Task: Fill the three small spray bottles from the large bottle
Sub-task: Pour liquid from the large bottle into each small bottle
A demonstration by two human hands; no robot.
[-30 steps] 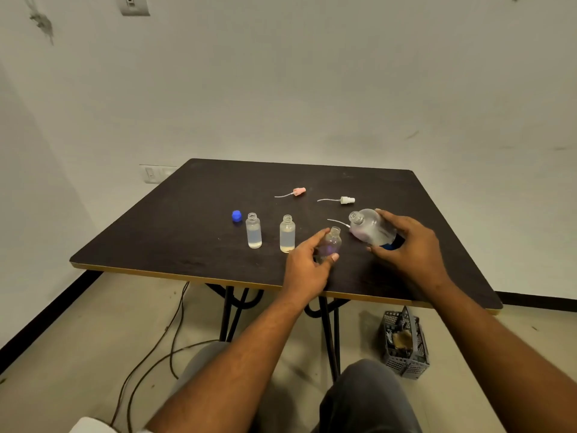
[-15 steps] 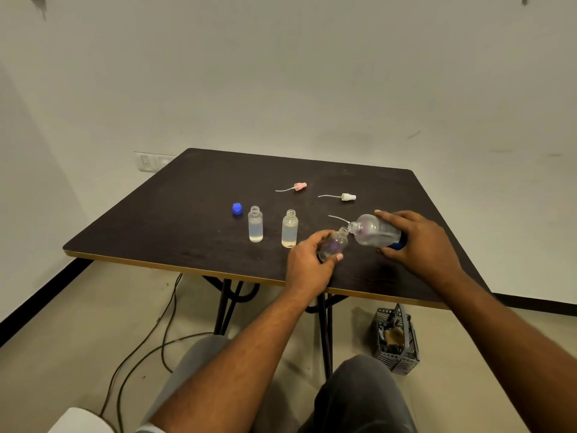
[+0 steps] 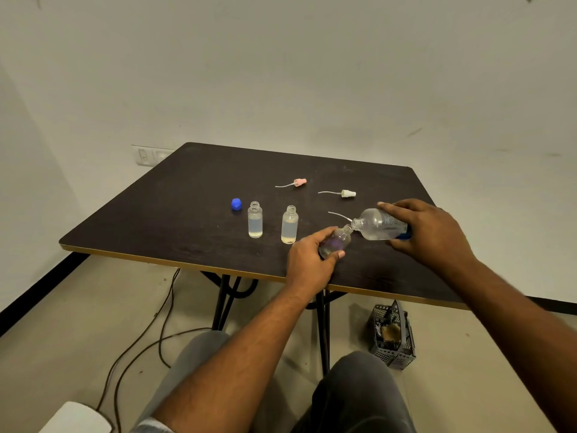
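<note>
We judge this the third fill: left grip [image 3: 307, 264] holds the small clear spray bottle [image 3: 335, 242] tilted over the dark table [image 3: 187, 214], right grip [image 3: 427, 232] clasps the large clear bottle [image 3: 379, 225] against its mouth; next, pour slowly.

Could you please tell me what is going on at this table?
A person tips the large bottle in the right hand so its mouth meets the small spray bottle held tilted in the left hand; whether liquid flows is unclear. The left standing bottle and the right standing bottle are upright, uncapped, partly filled. A blue cap, pink spray top and white spray top lie on the table.
</note>
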